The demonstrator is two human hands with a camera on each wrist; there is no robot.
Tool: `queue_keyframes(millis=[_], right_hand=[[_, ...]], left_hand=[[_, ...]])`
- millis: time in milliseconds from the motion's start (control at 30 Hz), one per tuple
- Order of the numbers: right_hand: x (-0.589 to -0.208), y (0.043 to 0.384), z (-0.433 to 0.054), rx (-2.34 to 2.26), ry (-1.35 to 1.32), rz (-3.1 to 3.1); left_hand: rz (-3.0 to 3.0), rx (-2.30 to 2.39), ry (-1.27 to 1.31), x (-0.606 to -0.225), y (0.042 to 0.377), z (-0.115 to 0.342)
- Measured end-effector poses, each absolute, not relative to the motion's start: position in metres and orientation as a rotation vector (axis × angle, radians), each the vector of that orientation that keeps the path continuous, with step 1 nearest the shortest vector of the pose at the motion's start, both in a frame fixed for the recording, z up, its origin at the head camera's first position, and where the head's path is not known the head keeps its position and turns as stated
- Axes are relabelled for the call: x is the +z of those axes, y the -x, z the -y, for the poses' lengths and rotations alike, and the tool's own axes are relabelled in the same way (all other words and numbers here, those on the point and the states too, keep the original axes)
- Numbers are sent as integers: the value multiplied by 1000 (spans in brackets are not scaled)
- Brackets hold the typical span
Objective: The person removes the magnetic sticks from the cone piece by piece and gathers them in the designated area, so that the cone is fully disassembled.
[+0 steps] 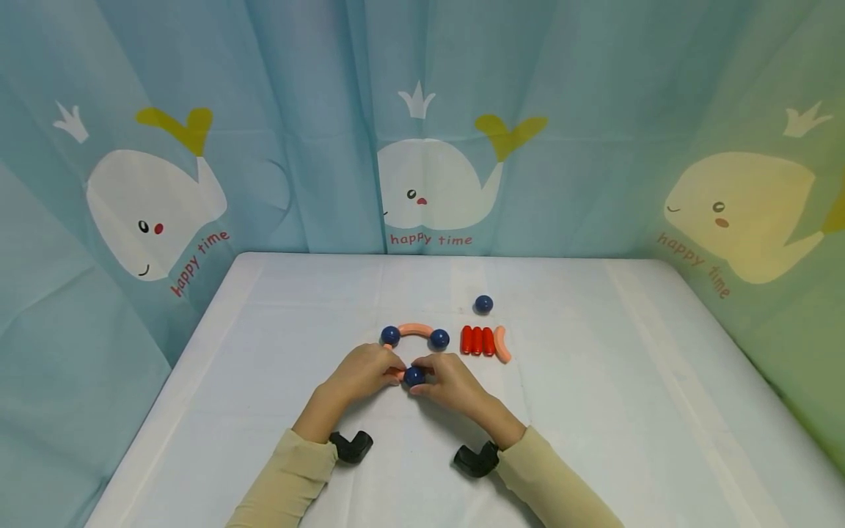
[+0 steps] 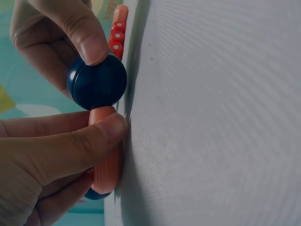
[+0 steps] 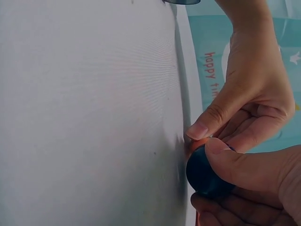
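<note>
My left hand pinches a curved orange rod between thumb and fingers. The dark blue ball is gripped by my right hand, and it touches the rod's end in the left wrist view. Behind the hands, an arched orange rod joins a second blue ball on the left to a third blue ball on the right. A further orange piece beneath the left ball is mostly hidden by my left hand.
Right of the joined pieces, red rods lie side by side with a loose curved orange rod. Behind them sits a separate blue ball. The white table ends against a whale-printed curtain.
</note>
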State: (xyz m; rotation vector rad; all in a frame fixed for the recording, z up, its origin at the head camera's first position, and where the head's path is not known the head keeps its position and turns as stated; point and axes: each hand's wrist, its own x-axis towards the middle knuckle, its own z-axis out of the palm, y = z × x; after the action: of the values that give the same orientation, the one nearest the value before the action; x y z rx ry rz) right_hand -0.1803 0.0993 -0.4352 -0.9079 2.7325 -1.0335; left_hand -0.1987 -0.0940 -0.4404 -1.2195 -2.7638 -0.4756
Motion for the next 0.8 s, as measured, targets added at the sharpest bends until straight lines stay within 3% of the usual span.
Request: queue_keyframes(millis=[800], right_hand=[[-423, 190, -139, -1057, 733, -2816]], left_hand=[[2693, -419, 1260, -439, 197, 95]])
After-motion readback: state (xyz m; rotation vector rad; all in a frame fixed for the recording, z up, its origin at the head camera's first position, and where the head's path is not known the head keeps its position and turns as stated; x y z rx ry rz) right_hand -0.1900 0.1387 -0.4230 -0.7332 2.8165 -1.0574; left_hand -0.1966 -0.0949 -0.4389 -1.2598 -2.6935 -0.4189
